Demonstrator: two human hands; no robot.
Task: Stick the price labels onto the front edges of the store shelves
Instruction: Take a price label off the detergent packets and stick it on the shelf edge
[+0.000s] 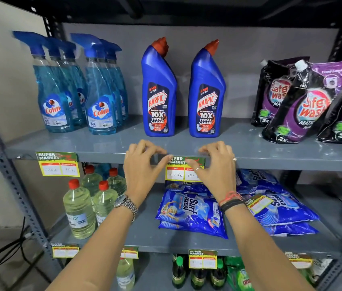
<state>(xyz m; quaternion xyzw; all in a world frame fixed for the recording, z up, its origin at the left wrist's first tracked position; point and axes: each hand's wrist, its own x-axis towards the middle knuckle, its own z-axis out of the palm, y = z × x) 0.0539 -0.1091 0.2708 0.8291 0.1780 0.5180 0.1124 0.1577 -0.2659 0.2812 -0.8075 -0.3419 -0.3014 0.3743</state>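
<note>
A yellow and green price label (179,172) hangs on the front edge of the grey upper shelf (281,163), below two blue Harpic bottles (158,91). My left hand (142,171) presses its thumb on the label's top left corner. My right hand (218,169) holds the label's right side, thumb on its top edge, covering part of it. Another label (57,164) is stuck on the same edge further left. More labels (202,259) hang on the lower shelf edge. A loose label (258,203) lies on the Surf Excel bags.
Colin spray bottles (100,97) stand at the left and purple Safewash pouches (304,106) at the right of the upper shelf. The middle shelf holds clear bottles with red caps (79,208) and blue Surf Excel bags (191,213). Green bottles stand below.
</note>
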